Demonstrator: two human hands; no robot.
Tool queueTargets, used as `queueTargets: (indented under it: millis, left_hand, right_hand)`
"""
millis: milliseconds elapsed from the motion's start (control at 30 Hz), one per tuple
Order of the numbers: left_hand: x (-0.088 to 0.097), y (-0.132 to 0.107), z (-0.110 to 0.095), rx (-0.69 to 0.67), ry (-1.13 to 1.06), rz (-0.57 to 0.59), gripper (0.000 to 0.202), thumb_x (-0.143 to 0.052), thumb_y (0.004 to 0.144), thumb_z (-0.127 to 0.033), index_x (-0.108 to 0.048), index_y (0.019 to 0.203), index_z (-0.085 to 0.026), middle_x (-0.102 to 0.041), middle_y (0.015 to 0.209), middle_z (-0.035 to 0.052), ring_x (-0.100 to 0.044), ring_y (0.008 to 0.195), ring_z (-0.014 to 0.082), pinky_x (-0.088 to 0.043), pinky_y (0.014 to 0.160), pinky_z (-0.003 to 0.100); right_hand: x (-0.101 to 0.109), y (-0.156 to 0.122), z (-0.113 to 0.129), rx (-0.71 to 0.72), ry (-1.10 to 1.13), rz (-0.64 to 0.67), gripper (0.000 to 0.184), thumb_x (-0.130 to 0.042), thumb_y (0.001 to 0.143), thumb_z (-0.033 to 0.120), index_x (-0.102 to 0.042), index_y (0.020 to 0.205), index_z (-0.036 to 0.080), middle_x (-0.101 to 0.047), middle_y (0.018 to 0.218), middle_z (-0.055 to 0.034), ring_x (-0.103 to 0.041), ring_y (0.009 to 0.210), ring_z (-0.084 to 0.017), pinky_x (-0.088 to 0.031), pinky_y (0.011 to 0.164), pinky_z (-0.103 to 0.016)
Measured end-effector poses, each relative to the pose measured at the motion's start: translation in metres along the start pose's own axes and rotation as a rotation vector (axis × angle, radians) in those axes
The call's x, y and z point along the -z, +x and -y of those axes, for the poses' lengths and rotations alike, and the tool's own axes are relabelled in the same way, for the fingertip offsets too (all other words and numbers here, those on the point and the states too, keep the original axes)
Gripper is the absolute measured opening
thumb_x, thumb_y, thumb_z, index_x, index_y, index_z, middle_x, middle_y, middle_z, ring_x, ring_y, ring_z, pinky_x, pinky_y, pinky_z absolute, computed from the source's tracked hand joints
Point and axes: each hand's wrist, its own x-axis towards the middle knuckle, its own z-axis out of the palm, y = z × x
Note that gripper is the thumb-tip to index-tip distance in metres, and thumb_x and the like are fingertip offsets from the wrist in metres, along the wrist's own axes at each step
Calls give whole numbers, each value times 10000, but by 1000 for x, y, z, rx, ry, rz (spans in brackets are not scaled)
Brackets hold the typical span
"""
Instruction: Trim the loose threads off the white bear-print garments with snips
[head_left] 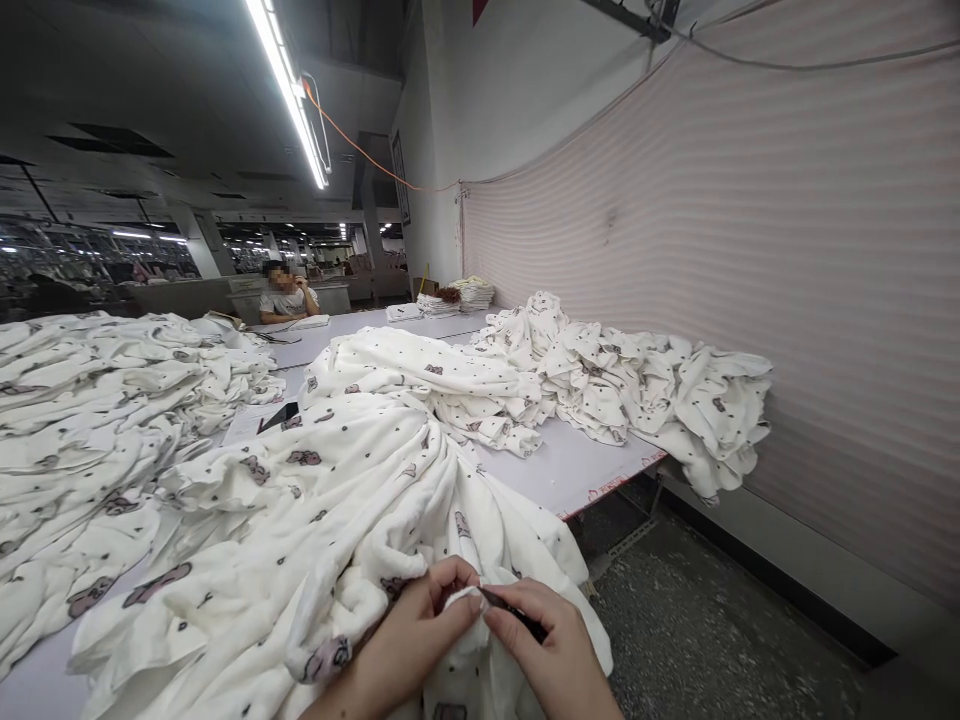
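A big white printed cloth (pixel 322 500) with small dark spots and grey-pink animal shapes lies bunched over the near end of the table (pixel 570 465). My left hand (pixel 420 625) pinches a fold of this cloth at its near edge. My right hand (pixel 551 650) is closed on a thin black tool (pixel 514 612), whose tip meets the pinched fold right beside my left fingers. Both hands are low in the view, touching each other over the cloth.
More heaps of the same cloth lie on the left (pixel 82 400) and at the back right (pixel 645 385) against the striped wall covering (pixel 787 280). A seated person (pixel 289 295) is at the far end. Folded stacks (pixel 469 293) stand beyond. A dark phone-like object (pixel 279 415) lies on paper.
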Motion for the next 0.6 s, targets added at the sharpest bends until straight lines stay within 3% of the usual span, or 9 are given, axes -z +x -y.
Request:
queueTargets:
  millis: [67,167,233,300,367,433,533,600]
  left_hand:
    - [5,2,2,-44,24,-18,116,-536,782,-313,-541,814,-202,-553,825,-1,-516,868,198,-403,811,305]
    - [21,9,8,-111,-12,-166,196,-440,882,-371,-546,903,-207,-612,946,29,-575,920,203,-438,862,338]
    - [33,14,16,-127,10,-279,316,-275,951,-411,-525,947,-218,-603,777,2,-601,722,181,-487,771,350]
    - [39,19,27,-141,104,-322,311,-329,937,-445,-547,905,-226,-533,603,-37,-551,567,177,-488,696,348]
    - [40,24,37,-163,208,-320,206,-558,837,-427,-615,886,-236,-605,660,-9,-587,672,215,-454,793,370]
    - [40,31,45,-204,315,-344,210,-686,745,-372,-676,924,-262,-686,870,29,-593,926,278,-339,981,397]
    - [48,50,50,-251,407,-378,188,-698,746,-343,-704,924,-281,-689,920,13,-538,1074,307,-185,1095,417]
    - [61,64,52,-264,397,-385,159,-676,782,-345,-700,894,-235,-673,897,9,-539,1068,302,-218,1082,461]
  right_hand:
    - [4,-1,-5,-60,19,-9,264,-622,829,423,-771,906,219,-740,847,-59,-679,812,-218,-522,739,-280]
    - [11,-6,-28,-155,-47,-124,318,-632,796,450,-737,931,182,-727,888,-72,-664,824,-226,-527,740,-291]
    - [14,-8,-50,-218,-148,-254,365,-655,754,454,-697,980,170,-708,816,-61,-646,716,-214,-533,667,-301]
    - [14,-7,-70,-260,-208,-330,386,-657,735,434,-671,1015,169,-699,773,-48,-626,640,-204,-529,617,-309]
    - [11,-2,-82,-269,-200,-328,352,-623,757,409,-668,1011,169,-722,871,-73,-659,745,-228,-534,698,-333]
    - [9,5,-85,-264,-163,-300,321,-569,798,403,-670,986,164,-718,1010,-103,-663,909,-248,-520,805,-344]
    - [6,16,-80,-281,-128,-275,330,-496,855,421,-664,977,164,-716,1015,-102,-657,951,-242,-511,826,-328]
    - [4,22,-76,-301,-122,-271,342,-469,878,438,-664,973,174,-719,953,-85,-663,885,-232,-517,786,-315]
